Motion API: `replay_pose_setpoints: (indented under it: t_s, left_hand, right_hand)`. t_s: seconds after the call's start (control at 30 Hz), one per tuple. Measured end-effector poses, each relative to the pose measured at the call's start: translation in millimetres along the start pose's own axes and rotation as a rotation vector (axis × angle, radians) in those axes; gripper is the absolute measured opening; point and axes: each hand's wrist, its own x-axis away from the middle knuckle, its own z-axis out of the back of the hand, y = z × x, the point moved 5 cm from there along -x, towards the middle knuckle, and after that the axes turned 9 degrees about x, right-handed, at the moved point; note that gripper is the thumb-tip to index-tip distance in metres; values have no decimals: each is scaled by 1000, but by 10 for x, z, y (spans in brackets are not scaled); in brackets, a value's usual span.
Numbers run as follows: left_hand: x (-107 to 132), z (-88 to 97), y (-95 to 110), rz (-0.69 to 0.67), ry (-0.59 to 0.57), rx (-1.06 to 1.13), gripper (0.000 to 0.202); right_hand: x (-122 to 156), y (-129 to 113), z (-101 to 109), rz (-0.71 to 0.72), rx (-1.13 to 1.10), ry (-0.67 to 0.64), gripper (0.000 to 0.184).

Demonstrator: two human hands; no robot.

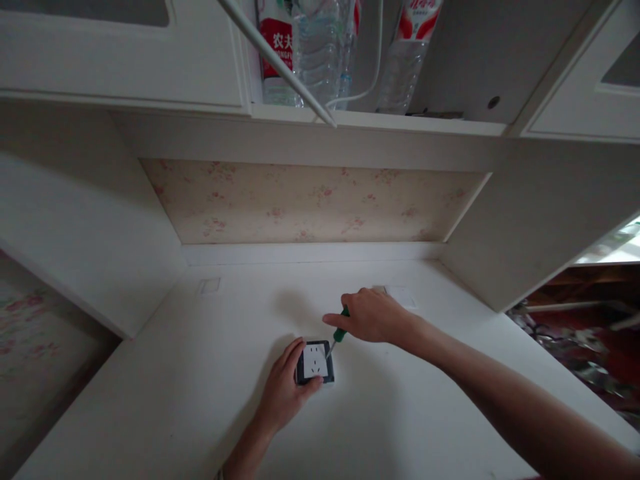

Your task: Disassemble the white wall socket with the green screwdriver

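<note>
A square wall socket (315,360) with a white face and a dark frame lies on the white desktop. My left hand (287,383) grips it from the left, fingers along its upper left edge and thumb at the lower edge. Above and to the right, my right hand (373,317) is closed around the green handle of a screwdriver (339,333). The screwdriver slants down to the left, its thin metal shaft reaching the right side of the socket. Whether the tip sits in a screw or slot is too small to tell.
A cabinet shelf (380,120) overhead holds several plastic bottles (317,53), and a white rod (280,63) hangs down in front. White side panels (530,213) flank the desktop (190,373). Behind is flowered wallpaper (300,200). A flat pale plate (403,295) lies beyond my right hand.
</note>
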Motion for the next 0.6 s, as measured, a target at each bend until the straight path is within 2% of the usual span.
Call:
replay_pose_setpoints:
  t_s: [0.1,0.23,0.33,0.5,0.6]
  left_hand:
    - [4,-9,-4,-10,-1,-9,82]
    - [-4,-16,-23,-14,12,22,84]
    - [-14,-20,-42,-6,17,34,86]
    - [-14,-21,-42,-25,22,32,87]
    - [-9,-14,-29,-24,15,19,86]
  right_hand:
    - [35,-86,32,107,-3,-12,41]
    - [67,-108,86,272,-88,-71,20]
    - [66,-98,114,327,-123,-84,18]
    - [63,-88,121,213,18,-78,41]
    - [82,-135,133,266,99,-100,32]
